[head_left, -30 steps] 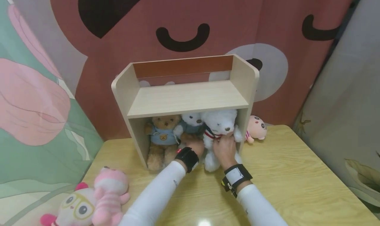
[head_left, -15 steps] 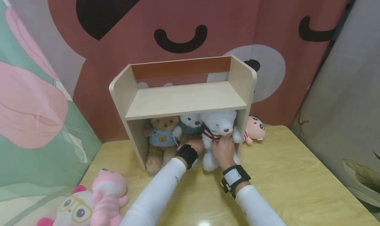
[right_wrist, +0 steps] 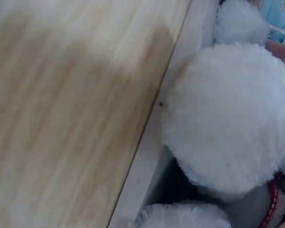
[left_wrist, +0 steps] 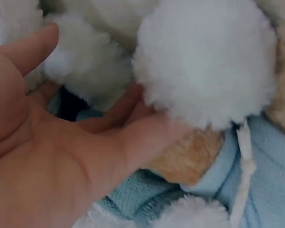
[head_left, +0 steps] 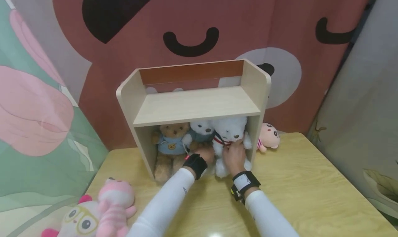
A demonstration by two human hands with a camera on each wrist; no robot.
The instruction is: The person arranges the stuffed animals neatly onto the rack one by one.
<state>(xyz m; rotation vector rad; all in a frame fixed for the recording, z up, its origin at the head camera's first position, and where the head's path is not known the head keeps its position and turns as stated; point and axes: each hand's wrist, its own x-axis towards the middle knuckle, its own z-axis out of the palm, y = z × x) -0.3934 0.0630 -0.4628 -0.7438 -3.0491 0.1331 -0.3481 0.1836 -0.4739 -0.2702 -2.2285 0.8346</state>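
Note:
In the head view, three plush toys sit side by side in the lower compartment of a pale wooden shelf (head_left: 196,104). A brown bear (head_left: 172,143) in a light blue top is on the left. The middle one is a white plush (head_left: 202,125) in teal, and my left hand (head_left: 204,153) touches its front. In the left wrist view, that hand's extended fingers reach under its fluffy white paw (left_wrist: 204,61), thumb apart. My right hand (head_left: 234,155) lies against the chest of the white bear (head_left: 228,124) at right, by its red-striped collar; its fingertips are hidden.
The shelf stands on a wooden table (head_left: 311,181) against a patterned curtain. A pink striped plush (head_left: 115,209) and a panda plush with yellow glasses (head_left: 77,219) lie at front left. Another pink plush (head_left: 269,135) lies beside the shelf's right wall.
The white bear on the right sits slightly deeper in the compartment, and my right hand has moved forward a little with it. My left hand stays nearly where it was.

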